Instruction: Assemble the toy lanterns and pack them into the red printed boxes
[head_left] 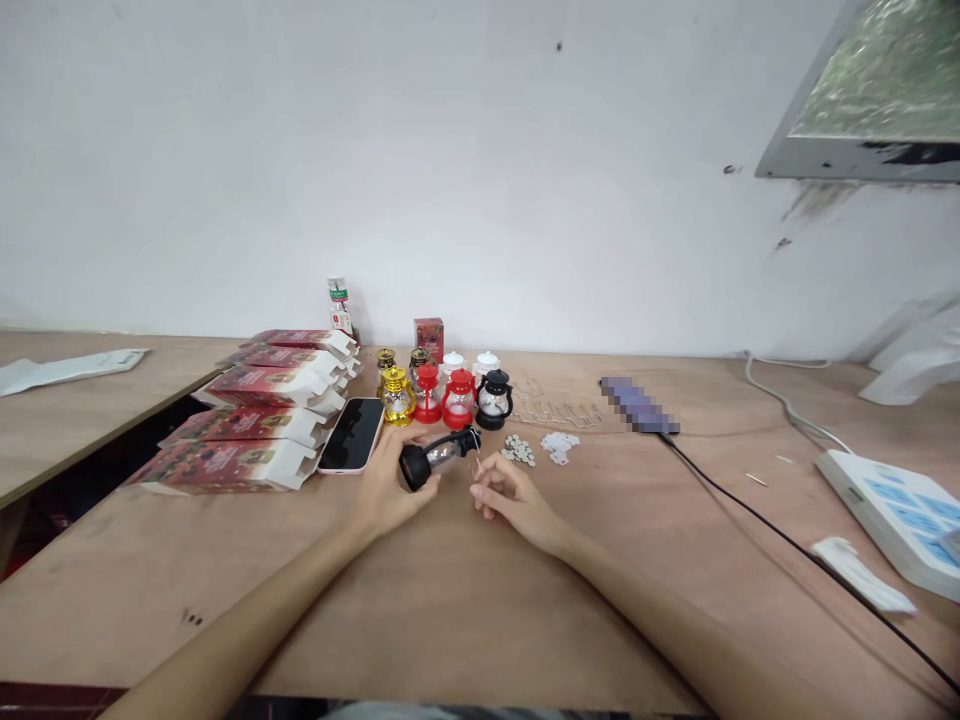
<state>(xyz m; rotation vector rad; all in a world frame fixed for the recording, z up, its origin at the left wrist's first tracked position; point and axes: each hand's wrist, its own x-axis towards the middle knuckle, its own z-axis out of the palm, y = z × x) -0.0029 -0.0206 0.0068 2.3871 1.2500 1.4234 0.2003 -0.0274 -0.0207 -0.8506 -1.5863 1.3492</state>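
My left hand (391,487) grips a small black lantern (442,455) tilted on its side, its top pointing right. A thin wire handle (475,446) runs from the lantern's top to my right hand (514,497), whose thumb and forefinger pinch it. Just behind stand several small lanterns: a gold one (397,397), two red ones (458,402), another black one (494,400), white ones (487,362) and bronze-coloured ones (385,364). Small round white pieces (519,450) and flat white pieces (559,446) lie right of the lanterns, near several bent wires (559,412).
Flattened red boxes (232,455) and a phone (351,435) lie to the left. A small red box (428,338) and a bottle (339,305) stand at the back. On the right are a pixelated object with a black cable (720,484), a white device (892,510) and a white cloth strip (862,575).
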